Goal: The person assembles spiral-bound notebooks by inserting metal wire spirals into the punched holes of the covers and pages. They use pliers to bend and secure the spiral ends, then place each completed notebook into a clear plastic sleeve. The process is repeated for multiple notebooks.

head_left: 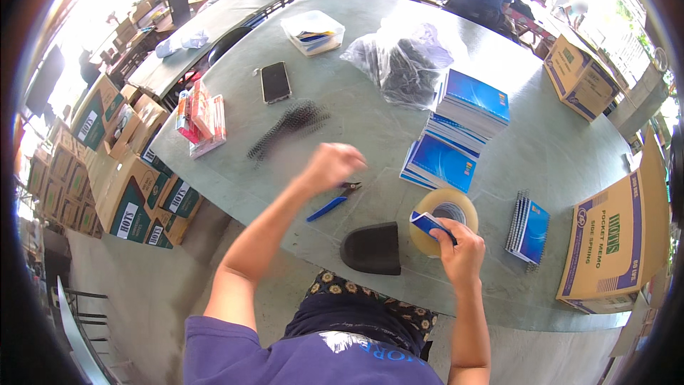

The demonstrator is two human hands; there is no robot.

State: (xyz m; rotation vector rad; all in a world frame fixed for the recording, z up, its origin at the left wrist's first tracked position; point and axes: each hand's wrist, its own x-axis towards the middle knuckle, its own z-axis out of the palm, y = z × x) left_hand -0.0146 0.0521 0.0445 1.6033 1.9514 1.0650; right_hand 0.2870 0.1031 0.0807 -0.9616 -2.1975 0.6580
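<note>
My right hand pinches a small blue-covered notebook between thumb and fingers, above a large roll of clear tape. Smeared by motion, my left hand hovers over the table, its fingers too blurred to read. Beyond it lies a loose pile of black spiral binding coils. Pliers with blue handles rest just nearer to me than that hand. A dark block with a rounded side lies left of the tape. Stacked blue notebooks stand past the tape; spiral-bound ones sit farther right.
A cardboard box stands on the table's right, another at the far right. Farther back are a plastic bag of dark items, a white tub, a phone and red packs. Cartons are piled left.
</note>
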